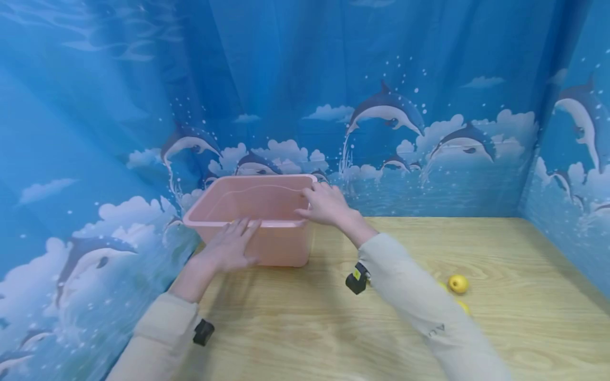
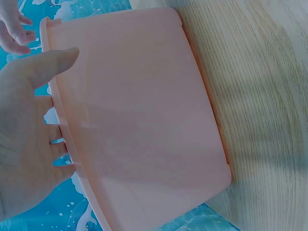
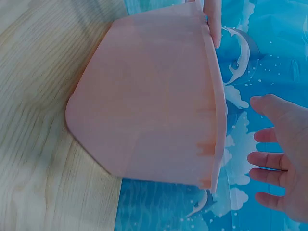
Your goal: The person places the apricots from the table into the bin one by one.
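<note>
A pink plastic bin (image 1: 278,244) stands upright on the wooden table, its open top facing up. My left hand (image 1: 224,248) is at the bin's near rim, with straight fingers reaching over the edge. The left thumb (image 2: 60,60) sticks out in front of the outer wall, spread from the fingers. Beside the right end of the rim is my right hand (image 1: 326,203). In the right wrist view this hand (image 3: 288,149) has its fingers spread, holds nothing, and shows a gap to the rim. The bin's floor is hidden by the near wall.
Yellow lemons (image 1: 458,283) lie on the table (image 1: 400,344) to the right, some partly covered by the right sleeve (image 1: 419,291). A blue dolphin-print curtain (image 1: 295,79) hangs behind and along the left side, close to the bin.
</note>
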`<state>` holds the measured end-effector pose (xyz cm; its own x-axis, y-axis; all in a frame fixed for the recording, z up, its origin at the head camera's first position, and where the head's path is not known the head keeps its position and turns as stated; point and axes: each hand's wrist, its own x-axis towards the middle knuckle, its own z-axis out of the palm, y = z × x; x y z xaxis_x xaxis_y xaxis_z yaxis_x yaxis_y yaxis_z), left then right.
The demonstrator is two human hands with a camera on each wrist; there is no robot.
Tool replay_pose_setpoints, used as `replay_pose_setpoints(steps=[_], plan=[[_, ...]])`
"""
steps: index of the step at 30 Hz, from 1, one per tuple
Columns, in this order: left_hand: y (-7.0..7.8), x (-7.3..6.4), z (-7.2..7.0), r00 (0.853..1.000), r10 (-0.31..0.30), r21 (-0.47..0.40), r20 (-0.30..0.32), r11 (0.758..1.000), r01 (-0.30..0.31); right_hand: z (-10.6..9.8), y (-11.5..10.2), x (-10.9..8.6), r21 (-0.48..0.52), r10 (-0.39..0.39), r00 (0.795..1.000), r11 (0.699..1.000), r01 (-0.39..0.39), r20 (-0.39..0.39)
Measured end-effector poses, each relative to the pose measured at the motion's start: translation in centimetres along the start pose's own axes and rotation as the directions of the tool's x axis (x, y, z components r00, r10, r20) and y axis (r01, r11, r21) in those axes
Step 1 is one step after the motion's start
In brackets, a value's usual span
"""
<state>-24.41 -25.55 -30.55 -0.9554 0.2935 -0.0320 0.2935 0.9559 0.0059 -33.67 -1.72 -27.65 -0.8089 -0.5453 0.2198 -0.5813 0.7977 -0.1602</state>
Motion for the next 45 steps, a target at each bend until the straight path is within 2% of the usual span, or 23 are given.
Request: replay_pose_setpoints(steps=[9,18,21,33,45], plan=[[0.0,0.0,0.2,1.0,0.003,0.011,-0.005,1.0,-0.003,-0.1,2.2,-2.6,-0.017,-0.035,0.999,0.999,0.035,-0.04],[0.1,0.1,0.1,0.999,-0.041,-0.006,-0.002,0.999,0.041,0.5,4.7,-5.8,-0.033,-0.036,0.998,0.999,0.034,-0.056],[0.1,0.2,0.1,0.998,-0.054,-0.008,0.012,0.998,0.054,1.1,5.5,-6.9,-0.037,-0.052,0.996,0.998,0.049,-0.067],[-0.1,0.1,0.0,1.0,-0.009,0.003,-0.002,1.0,0.009,3.9,8.7,-10.4,-0.102,-0.098,0.992,0.991,0.09,-0.074],[0.1,0.0,-0.2,1.0,0.006,-0.006,-0.004,1.0,-0.006,6.9,10.9,-12.3,-0.133,-0.046,0.999,0.99,0.046,0.006]])
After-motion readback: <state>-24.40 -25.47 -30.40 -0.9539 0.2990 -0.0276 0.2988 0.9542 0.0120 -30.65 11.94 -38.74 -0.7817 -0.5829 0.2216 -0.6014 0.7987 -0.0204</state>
